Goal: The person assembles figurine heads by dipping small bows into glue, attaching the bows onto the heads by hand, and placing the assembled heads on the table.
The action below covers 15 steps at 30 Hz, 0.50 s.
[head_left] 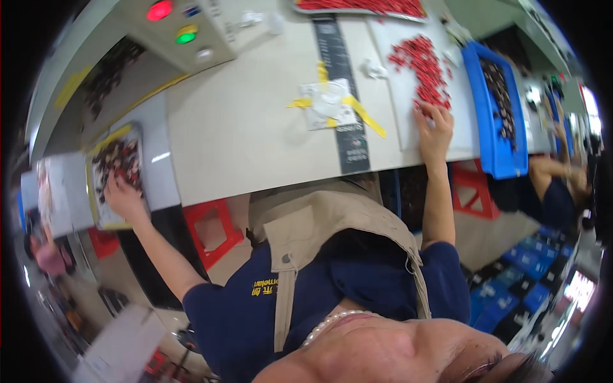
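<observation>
My left hand (pixel 125 200) reaches into a shallow tray (pixel 117 225) with yellow tape on its rim. Its fingers look apart among the small dark and reddish pieces (pixel 115 159) lying there. On a white board (pixel 399 83) to the right, my right hand (pixel 437 131) is at the near end of a loose heap of small red pieces (pixel 423 67). Thumb and forefinger are pinched together there, with a red piece at the tips. A round clear disc (pixel 327 101) on a white square is taped to the table between the hands.
A blue bin (pixel 479 108) of dark pieces stands right of the board. Red pieces fill a tray (pixel 357 7) at the far edge. A machine housing with lit buttons (pixel 185 37) stands at the far left. Red stools (pixel 214 233) are below the table; a co-worker (pixel 555 191) sits at right.
</observation>
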Motion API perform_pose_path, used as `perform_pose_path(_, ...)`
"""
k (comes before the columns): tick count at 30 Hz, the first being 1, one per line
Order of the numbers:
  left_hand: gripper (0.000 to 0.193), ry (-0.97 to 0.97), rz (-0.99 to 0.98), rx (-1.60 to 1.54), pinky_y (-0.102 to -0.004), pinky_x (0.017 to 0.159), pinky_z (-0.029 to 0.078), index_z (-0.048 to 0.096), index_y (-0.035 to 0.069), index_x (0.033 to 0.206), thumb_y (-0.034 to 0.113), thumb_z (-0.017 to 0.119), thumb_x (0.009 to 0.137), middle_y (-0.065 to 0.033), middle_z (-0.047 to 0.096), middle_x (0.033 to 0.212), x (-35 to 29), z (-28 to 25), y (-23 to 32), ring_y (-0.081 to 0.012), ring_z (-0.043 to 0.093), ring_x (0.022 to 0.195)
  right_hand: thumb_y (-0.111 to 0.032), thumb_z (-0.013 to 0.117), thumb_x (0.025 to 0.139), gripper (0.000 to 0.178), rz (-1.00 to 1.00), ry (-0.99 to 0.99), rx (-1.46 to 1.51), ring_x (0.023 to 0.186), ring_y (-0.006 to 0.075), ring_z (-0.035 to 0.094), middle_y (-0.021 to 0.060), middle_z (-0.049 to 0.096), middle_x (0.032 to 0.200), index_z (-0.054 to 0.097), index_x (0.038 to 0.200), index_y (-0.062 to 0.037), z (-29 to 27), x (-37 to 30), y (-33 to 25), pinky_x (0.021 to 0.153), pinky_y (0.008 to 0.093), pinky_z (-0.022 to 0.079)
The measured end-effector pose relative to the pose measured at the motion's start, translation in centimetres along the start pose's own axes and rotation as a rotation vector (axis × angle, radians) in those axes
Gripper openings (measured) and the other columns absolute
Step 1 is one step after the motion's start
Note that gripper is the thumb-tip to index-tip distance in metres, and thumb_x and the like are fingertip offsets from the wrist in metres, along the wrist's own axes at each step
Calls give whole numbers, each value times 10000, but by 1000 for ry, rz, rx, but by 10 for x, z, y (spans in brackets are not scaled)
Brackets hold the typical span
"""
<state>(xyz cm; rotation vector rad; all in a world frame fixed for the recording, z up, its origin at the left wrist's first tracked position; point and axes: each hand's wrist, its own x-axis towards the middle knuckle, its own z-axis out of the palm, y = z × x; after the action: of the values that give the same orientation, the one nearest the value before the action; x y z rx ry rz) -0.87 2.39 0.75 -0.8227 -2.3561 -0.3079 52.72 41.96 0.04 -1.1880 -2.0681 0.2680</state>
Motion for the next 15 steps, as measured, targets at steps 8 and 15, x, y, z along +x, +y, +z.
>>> perform_pose_path(8,384,47,-210,-466,-405,892,432,627,95,1131,313,631,814,-190,614,1095,104,82,17,-351,559,1048,-112,676,788,92,-100,3,-42,789,244,528,79,590,811,659,862,-60,22,-7,-8,760,346,395)
perform_pose_path(15,439,-99,-157,-500,-419,822,496,701,118,923,520,602,777,-130,669,981,195,237,139,-325,617,968,-69,655,810,93,-82,46,-34,802,257,551,117,586,848,635,872,-3,23,-10,-15,713,343,444)
